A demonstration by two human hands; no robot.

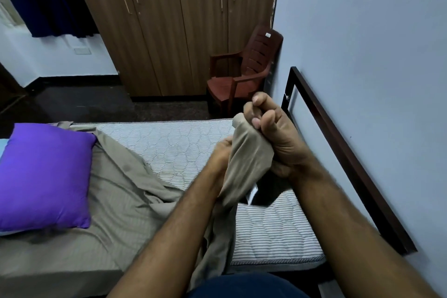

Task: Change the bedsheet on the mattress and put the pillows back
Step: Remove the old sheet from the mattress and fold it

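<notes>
Taupe sheet point(116, 191) is bunched and gripped by both hands, left hand point(222, 152) and right hand point(273, 133) close together, above the mattress point(183, 143); the rest trails down-left toward the pillow point(46, 174), nearer the left hand, half the mattress bared

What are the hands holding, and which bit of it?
Both hands, left hand and right hand, grip a bunched corner of the greyish-brown cloth bedsheet, lifted off the striped mattress.

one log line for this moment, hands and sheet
left hand: grips grey-brown bedsheet | right hand: grips same bunched sheet | striped mattress: half bared | purple pillow: on sheet
</notes>
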